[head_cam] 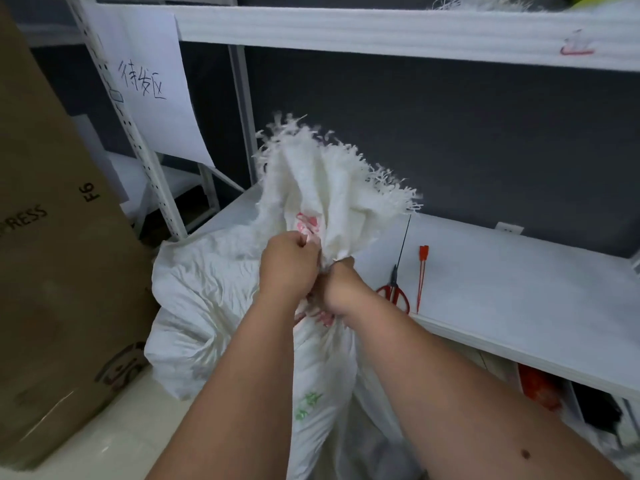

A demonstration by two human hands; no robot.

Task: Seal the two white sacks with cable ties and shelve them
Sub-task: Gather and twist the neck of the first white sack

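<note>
We have both fists closed on the gathered neck of the crumpled white woven plastic sack (221, 299): our left hand (289, 268) pinches the bunched cloth on the near-left side of the neck and our right hand (337, 289) wraps it from the right, the two touching; whether a tie already circles the neck we cannot tell, since our fingers cover that spot. The sack stands on the floor below the grip, leaning against the front edge of the flat white lower shelf board (502, 292), its long axis running roughly upright, tilted away from us, with the frayed mouth fanning out above the grip and pointing up toward the back wall. The risk, as we judge it, is that freeing one hand to fetch a tie lets the stiff pleats spring open, or that the full body sags sideways and drags the neck out of our hold. The thin red plastic cable tie (421, 278) and the red-handled steel scissors (394, 289) lie on the shelf just right of the grip, and a thin black strip (404, 242), perhaps another tie, beside them; a reach there could knock them off the edge
</note>
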